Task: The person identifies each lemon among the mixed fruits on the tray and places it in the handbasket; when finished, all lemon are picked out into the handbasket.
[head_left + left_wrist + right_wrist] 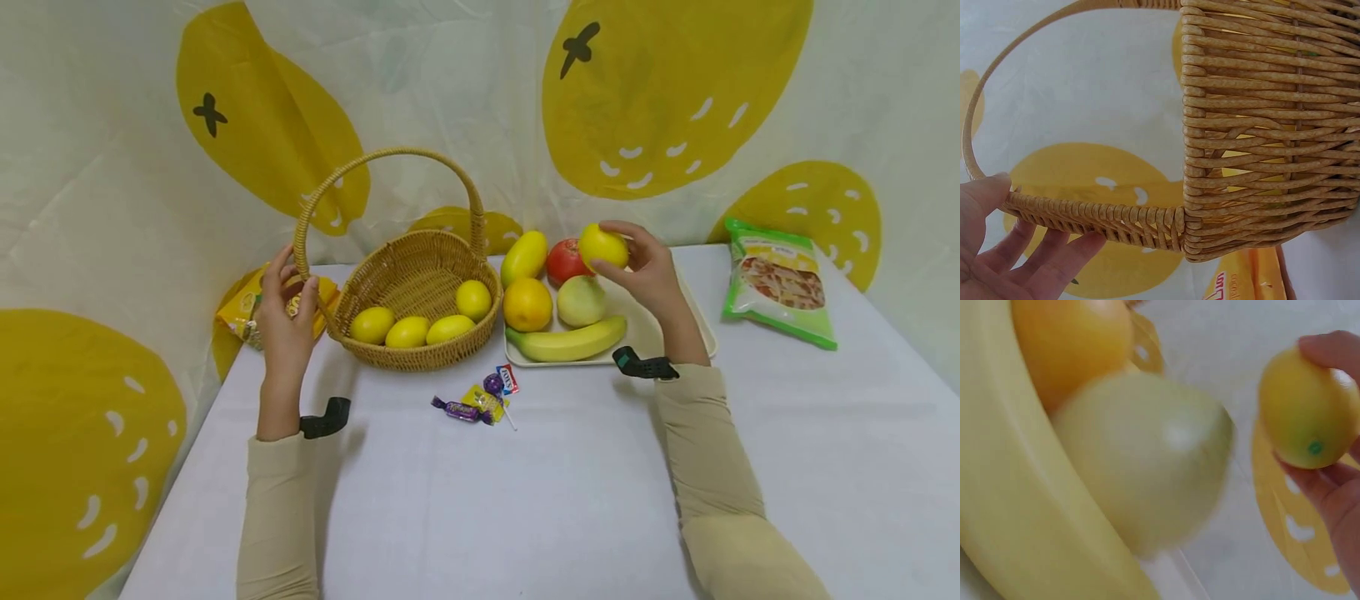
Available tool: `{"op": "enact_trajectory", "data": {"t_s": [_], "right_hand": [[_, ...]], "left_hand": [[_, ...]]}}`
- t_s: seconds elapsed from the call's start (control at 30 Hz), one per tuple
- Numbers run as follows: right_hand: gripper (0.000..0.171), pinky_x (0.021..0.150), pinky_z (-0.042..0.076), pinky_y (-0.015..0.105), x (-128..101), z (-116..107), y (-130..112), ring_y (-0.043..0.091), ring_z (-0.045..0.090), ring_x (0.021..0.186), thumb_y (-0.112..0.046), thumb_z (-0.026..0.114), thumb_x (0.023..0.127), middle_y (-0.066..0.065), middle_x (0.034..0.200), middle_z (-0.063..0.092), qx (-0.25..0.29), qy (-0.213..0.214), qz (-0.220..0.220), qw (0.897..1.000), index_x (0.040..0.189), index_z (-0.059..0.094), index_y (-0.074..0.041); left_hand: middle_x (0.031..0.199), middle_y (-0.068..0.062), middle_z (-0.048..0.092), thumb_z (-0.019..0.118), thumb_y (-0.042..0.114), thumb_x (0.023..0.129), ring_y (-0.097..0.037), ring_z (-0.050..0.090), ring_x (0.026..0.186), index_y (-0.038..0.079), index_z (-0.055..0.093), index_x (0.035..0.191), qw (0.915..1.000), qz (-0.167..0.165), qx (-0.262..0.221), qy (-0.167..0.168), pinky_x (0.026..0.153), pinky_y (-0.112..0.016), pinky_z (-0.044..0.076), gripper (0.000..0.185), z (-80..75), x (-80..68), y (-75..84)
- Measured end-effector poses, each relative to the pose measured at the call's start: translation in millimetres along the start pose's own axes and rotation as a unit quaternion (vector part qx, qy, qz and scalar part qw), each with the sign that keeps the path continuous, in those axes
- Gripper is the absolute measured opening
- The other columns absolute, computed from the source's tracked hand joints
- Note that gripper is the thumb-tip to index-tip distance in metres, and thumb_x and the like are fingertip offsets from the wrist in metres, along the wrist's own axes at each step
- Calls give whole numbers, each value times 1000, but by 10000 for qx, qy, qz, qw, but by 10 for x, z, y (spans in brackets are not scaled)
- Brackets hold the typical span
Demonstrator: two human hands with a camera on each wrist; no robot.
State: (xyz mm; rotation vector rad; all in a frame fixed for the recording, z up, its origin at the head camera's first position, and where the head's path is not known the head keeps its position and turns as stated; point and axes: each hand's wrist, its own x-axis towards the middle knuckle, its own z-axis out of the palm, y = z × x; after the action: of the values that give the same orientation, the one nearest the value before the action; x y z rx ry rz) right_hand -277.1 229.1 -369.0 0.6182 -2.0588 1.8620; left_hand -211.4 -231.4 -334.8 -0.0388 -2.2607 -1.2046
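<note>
- Lemon (pixel 602 247) pinched in right hand (pixel 647 275), fingers curled round it, raised over tray (pixel 703 330) right of centre
- Left hand (pixel 287 319) curled round basket (pixel 420 287) handle, centre left
- Four lemons already in basket
- Step, likely: carrying lemon across; next calls for clearing handle, lowering gently

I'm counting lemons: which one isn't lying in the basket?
The lemon held up in the right hand over the tray. The other four lie inside the wicker basket.
</note>
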Motion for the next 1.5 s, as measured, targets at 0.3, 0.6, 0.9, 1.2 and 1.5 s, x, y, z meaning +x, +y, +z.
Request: {"op": "enact_trajectory", "data": {"t_s": [0.3, 0.6, 0.9, 1.2, 1.5], "right_hand": [[49, 102, 45, 23, 23, 585, -32, 16, 51, 124, 14, 69, 81, 8, 131, 55, 367, -782, -209, 9960, 128, 55, 9], [47, 106, 44, 38, 46, 1162, -84, 23, 47, 128, 8, 71, 84, 16, 137, 51, 266, -1594, -294, 9864, 129, 56, 4], [45, 114, 33, 37, 155, 1531, -73, 24, 43, 132, -7, 76, 85, 12, 133, 57, -672, -2248, -458, 9710, 128, 60, -3], [43, 108, 40, 38, 170, 1582, -42, 25, 50, 123, -14, 74, 87, 11, 133, 56, -1146, -2707, -36, 9558, 126, 59, -5], [45, 104, 42, 39, 280, 1489, -99, 25, 48, 120, -19, 74, 88, 11, 133, 52, -1563, -3076, 259, 9382, 129, 62, -8]], "left_hand": [[131, -14, 55, 55, 18, 100, -26, 59, 116, 25, 38, 149, 10000, 25, -11, 18, 96, -27, 51, 52, -10, -9, -18], [131, -13, 55, 55, 19, 100, -26, 59, 116, 26, 38, 149, 9999, -23, 106, -1, 95, -28, 52, 52, -71, -7, -20], [132, -14, 54, 54, 18, 100, -27, 59, 116, 26, 38, 149, 10000, -9, 27, 31, 94, -26, 52, 52, -65, -16, -15], [131, -15, 55, 55, 17, 100, -27, 59, 116, 23, 39, 149, 10000, 14, 12, 14, 96, -31, 52, 52, -25, -9, -3], [129, -15, 55, 56, 17, 99, -26, 59, 115, 23, 39, 148, 10000, 0, -34, 16, 97, -33, 52, 52, -1, -4, 2]]}}
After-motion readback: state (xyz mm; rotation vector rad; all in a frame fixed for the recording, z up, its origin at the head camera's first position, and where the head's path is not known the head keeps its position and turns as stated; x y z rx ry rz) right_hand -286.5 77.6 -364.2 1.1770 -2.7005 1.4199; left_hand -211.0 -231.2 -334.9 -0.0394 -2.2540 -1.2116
